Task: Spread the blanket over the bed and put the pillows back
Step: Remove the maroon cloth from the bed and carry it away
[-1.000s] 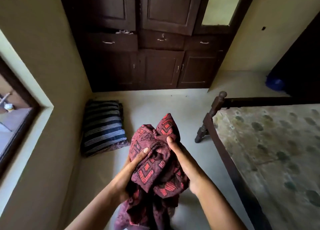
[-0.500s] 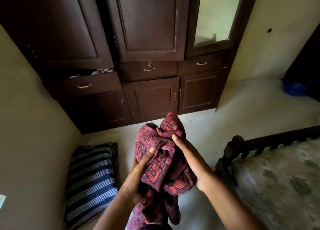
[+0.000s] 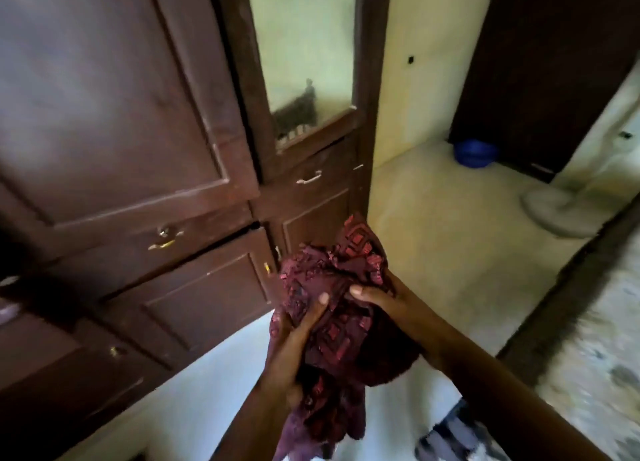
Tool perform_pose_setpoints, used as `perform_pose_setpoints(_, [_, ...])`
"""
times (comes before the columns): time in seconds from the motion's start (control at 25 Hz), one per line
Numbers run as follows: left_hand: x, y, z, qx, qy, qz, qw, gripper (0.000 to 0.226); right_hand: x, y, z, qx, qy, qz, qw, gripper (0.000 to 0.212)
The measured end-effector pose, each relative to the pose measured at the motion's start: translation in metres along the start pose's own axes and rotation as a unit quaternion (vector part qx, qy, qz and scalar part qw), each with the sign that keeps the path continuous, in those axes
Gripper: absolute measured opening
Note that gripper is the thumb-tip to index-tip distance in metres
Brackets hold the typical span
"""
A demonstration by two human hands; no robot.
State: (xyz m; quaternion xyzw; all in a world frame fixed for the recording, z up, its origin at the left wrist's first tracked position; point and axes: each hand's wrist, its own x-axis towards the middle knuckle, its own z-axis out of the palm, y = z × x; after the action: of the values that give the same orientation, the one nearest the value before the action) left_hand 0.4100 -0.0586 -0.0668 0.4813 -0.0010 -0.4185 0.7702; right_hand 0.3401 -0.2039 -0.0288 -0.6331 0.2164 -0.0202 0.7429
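Note:
A bunched dark red blanket (image 3: 341, 322) with an orange-red geometric pattern hangs in front of me, its lower end trailing down. My left hand (image 3: 294, 342) grips it from the left, thumb on top. My right hand (image 3: 391, 304) grips it from the right, fingers curled into the cloth. The bed (image 3: 595, 339) shows at the right edge, with a dark wooden frame and a pale blotched mattress. A striped fabric, perhaps a pillow (image 3: 453, 433), peeks out low under my right forearm; the view is blurred.
A tall dark wooden wardrobe (image 3: 156, 183) with drawers and a mirror panel fills the left. A blue bowl (image 3: 476, 152) sits on the floor by a dark doorway. A round grey fan base (image 3: 554, 214) stands beyond the bed. Pale floor lies between.
The view has swung up and to the right, closer to the wardrobe. The striped pillow on the floor at the left has left the view. Both hands still hold the bunched blanket.

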Motion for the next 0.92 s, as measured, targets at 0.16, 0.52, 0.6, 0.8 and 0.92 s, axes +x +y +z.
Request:
perform_pose_setpoints(0.16, [0.152,0.022,0.043,0.104,-0.096,-0.064,0.988,0.083,0.067,-0.029,-0.080,0.075,0.147,-0.012,0.986,0.062])
perform_pose_setpoints(0.52, [0.433,0.045,0.222,0.145,-0.235,-0.115,0.954,0.091,0.231,-0.105,-0.290,0.142,0.272,-0.060,0.950,0.045])
perform_pose_setpoints(0.6, [0.479,0.057,0.265,0.161,-0.257,-0.107,0.947,0.090,0.265,-0.127,-0.334,0.149,0.295,-0.077,0.941,0.039])
perform_pose_setpoints(0.8, [0.624,0.075,0.374,0.145,-0.287,-0.131,0.938,0.081,0.371,-0.174,-0.461,0.135,0.356,-0.108,0.918,0.034])
perform_pose_setpoints(0.92, [0.709,0.083,0.433,0.126,-0.309,-0.134,0.933,0.081,0.435,-0.199,-0.538,0.128,0.371,-0.125,0.911,0.037])
